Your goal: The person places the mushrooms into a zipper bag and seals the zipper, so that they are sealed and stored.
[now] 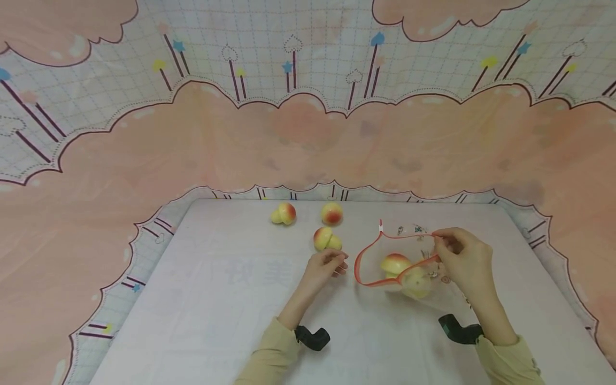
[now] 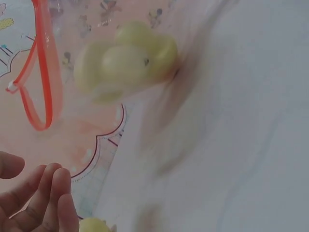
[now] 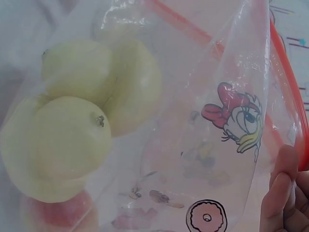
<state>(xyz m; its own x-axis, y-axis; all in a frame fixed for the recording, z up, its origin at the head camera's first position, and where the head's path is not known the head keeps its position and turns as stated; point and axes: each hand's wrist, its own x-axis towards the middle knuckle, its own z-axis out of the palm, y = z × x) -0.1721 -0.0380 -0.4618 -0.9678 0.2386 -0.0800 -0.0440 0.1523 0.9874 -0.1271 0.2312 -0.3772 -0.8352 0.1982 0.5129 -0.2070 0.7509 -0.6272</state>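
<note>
Clear plastic with a red zip rim: the bag [image 1: 409, 262] lies on the white table [image 1: 216, 299], its mouth open toward nine o'clock, two peaches inside. My right hand [image 1: 464, 262] pinches the rim at the bag's three o'clock side, fingers curled on it. My left hand [image 1: 327, 267] rests with loosely curled fingers holding nothing, just at six o'clock of the nearest peach [image 1: 326, 238]. Two more peaches [image 1: 284, 213] lie beyond, toward twelve.

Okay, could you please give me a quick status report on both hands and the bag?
Right hand pinches zip bag open, peaches inside. Left hand empty, beside nearest loose peach. Nothing in the way.
</note>
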